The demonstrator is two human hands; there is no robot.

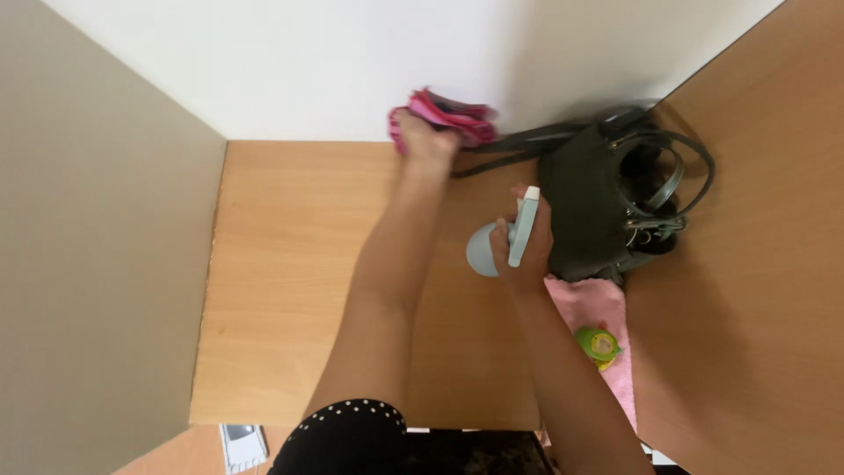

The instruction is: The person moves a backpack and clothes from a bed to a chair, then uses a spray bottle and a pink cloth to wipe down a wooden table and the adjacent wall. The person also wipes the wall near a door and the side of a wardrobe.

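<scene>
1. The left hand (pixel 428 139) reaches to the far edge of the wooden shelf (pixel 290 290), where the shelf meets the white back wall (pixel 290 62).
2. Its fingers are closed on a bunched pink cloth (pixel 450 116) — the cloth sits just beyond and over the fingertips, pressed against the base of the wall.
3. The right hand (pixel 520 246) is nearer the camera and to the right of the left, gripping a pale blue spray bottle (pixel 503 239); the bottle's rounded body juts out to the left of the fist, and its light-coloured head lies across the fingers.
4. Just right of that hand stands a dark green handbag (pixel 598 211) with looped handles, its strap trailing back towards the pink cloth.
5. Below the bag lies a light pink towel (pixel 591 303) — on it rests a small green toy (pixel 599 345).
6. A beige side panel (pixel 97 264) closes off the left side.
</scene>
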